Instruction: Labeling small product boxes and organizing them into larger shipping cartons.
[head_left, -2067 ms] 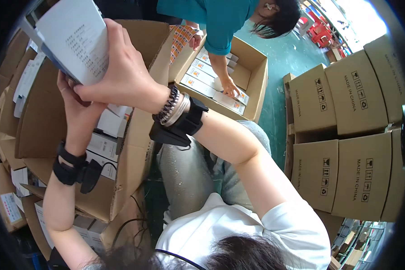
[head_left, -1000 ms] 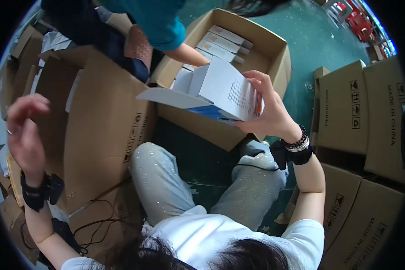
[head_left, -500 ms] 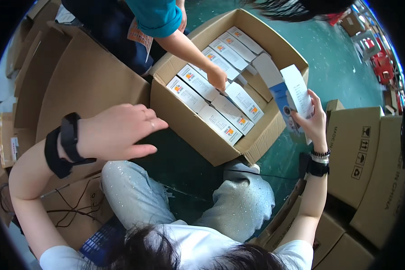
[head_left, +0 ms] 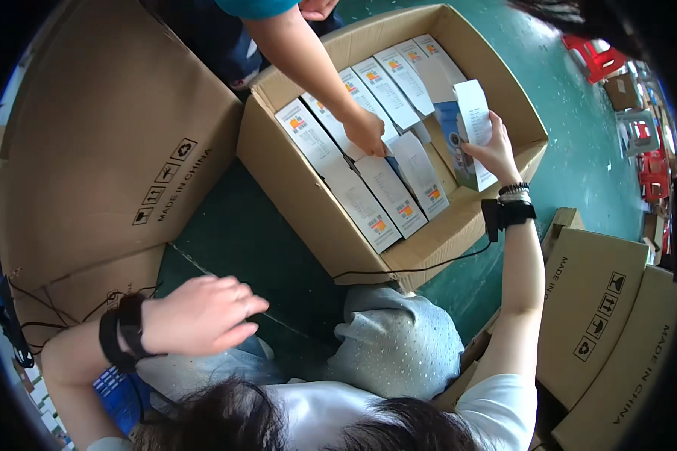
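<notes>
My right hand grips a white-and-blue product box by its lower part, holding it over the right side of a large open carton. A white flap stands out from the top of that box. Inside the carton, several white boxes with orange marks stand in rows. A co-worker's hand reaches in from the far side and touches boxes near the middle. My left hand hovers above my left leg, fingers stretched out, holding nothing.
A big brown carton stands at the left. Closed cartons stand at the right. A thin black cable runs from my right wrist across the carton's near side. Red stools are on the green floor, far right.
My right hand has moved the product box left, from the carton's right edge to over its inside. My left hand has dropped nearer to me. The view has shifted.
</notes>
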Action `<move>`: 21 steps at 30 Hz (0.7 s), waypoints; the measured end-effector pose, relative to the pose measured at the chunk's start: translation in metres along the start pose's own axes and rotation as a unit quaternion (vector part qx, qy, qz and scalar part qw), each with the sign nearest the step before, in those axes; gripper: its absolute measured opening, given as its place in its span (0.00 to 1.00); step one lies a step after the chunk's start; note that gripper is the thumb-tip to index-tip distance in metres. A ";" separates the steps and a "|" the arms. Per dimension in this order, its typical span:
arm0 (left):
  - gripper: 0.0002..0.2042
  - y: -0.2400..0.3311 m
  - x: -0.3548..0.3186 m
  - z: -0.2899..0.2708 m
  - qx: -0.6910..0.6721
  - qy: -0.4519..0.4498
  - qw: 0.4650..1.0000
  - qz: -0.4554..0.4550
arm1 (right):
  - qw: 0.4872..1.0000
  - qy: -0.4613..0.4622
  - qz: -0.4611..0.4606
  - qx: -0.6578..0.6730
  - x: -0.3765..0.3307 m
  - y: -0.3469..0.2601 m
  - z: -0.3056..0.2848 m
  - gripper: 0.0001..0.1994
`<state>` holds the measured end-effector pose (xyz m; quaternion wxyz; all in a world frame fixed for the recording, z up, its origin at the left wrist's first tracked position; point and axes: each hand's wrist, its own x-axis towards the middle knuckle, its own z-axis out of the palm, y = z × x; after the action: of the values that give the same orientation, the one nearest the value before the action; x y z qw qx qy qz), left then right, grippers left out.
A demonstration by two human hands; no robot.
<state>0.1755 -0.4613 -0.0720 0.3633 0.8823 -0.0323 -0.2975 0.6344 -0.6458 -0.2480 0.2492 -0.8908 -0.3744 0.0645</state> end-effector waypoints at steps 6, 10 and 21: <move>0.16 -0.003 0.064 -0.025 0.063 -0.030 0.997 0.011 | 0.992 -0.115 0.030 -0.031 -0.007 -0.002 0.017 0.43; 0.16 0.006 0.081 -0.026 0.102 -0.061 0.992 0.039 | 0.988 -0.144 0.041 -0.029 -0.006 0.009 0.022 0.43; 0.18 -0.061 0.219 -0.066 0.209 -0.081 0.974 0.003 | 0.966 -0.247 0.060 -0.043 0.006 0.017 0.035 0.44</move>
<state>0.3816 -0.4352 -0.1853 0.1678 0.9115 -0.1260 -0.3537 0.6384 -0.6379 -0.2864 0.1058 -0.8779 -0.3725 0.2816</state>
